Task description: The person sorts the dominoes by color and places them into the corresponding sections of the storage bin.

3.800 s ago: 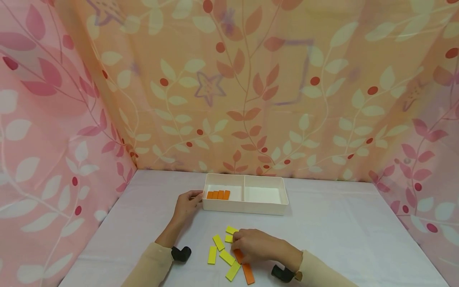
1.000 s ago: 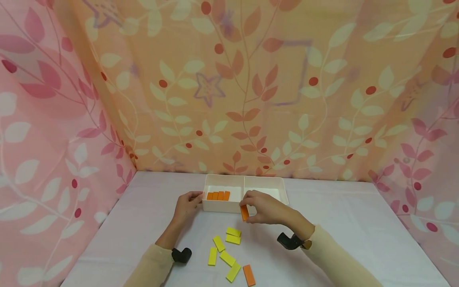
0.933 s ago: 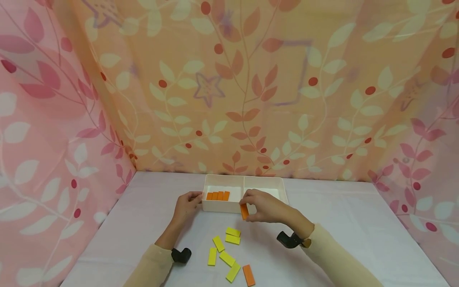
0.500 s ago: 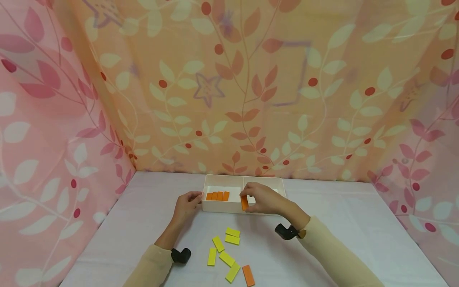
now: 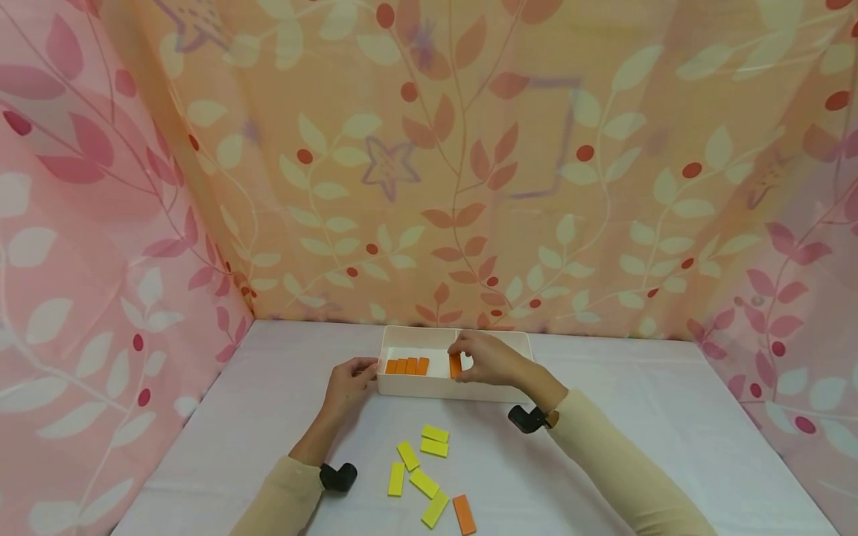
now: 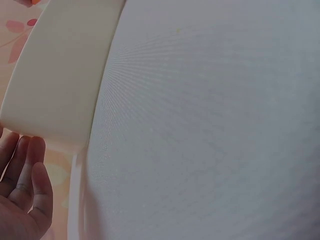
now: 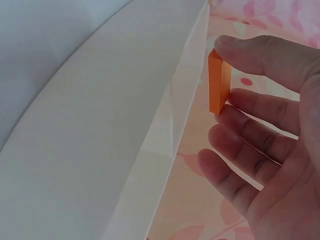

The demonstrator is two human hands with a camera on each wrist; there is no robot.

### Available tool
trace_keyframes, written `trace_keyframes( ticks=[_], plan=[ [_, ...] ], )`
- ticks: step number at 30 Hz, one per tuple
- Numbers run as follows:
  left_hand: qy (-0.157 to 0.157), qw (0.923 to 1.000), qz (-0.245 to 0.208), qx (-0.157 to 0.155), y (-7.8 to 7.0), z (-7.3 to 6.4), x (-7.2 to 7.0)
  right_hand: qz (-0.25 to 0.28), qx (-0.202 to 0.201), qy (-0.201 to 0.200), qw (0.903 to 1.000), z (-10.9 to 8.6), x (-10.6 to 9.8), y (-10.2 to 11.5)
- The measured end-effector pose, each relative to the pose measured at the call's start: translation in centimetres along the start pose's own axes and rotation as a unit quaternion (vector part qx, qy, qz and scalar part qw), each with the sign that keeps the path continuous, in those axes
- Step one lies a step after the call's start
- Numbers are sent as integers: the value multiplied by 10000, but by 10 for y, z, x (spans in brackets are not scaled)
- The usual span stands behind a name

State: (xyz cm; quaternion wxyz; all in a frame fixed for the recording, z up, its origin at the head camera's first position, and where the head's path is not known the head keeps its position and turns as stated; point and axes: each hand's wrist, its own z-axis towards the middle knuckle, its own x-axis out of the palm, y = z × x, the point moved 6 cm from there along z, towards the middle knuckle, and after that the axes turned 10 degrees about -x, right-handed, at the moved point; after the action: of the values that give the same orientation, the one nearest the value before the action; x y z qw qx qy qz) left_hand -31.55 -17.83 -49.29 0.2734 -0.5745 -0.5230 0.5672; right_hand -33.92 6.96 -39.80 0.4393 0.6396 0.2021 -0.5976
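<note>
In the head view my right hand pinches an orange domino-like block over the white two-compartment box, close to the divider. The right wrist view has this block upright between thumb and fingertips, above the rim. My left hand is at the box's left end; in the left wrist view its extended fingers touch the end wall. Several orange blocks stand in a row in the left compartment. The right compartment is partly hidden behind my right hand.
Several yellow blocks lie scattered on the white-covered table in front of the box. One orange block lies near the front edge of the view. Patterned curtains enclose the back and sides.
My right hand has picked up an orange block from the table, carried it away from me to the box, and moved it from before the front wall to over it. The left hand stays put.
</note>
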Motion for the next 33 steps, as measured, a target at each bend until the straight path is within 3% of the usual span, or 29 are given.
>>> trace_keyframes(
  ticks=[17, 27, 33],
  plan=[
    [6, 10000, 0, -11, 0, 0, 0, 103, 211, -100, 9997, 22, 3, -7],
    [1, 10000, 17, -56, 1, 1, 1, -50, 103, 123, 9999, 41, 12, -8],
    [1, 10000, 26, -21, 0, 2, 1, 33, 299, 200, 9993, 53, 17, -14]
  ],
)
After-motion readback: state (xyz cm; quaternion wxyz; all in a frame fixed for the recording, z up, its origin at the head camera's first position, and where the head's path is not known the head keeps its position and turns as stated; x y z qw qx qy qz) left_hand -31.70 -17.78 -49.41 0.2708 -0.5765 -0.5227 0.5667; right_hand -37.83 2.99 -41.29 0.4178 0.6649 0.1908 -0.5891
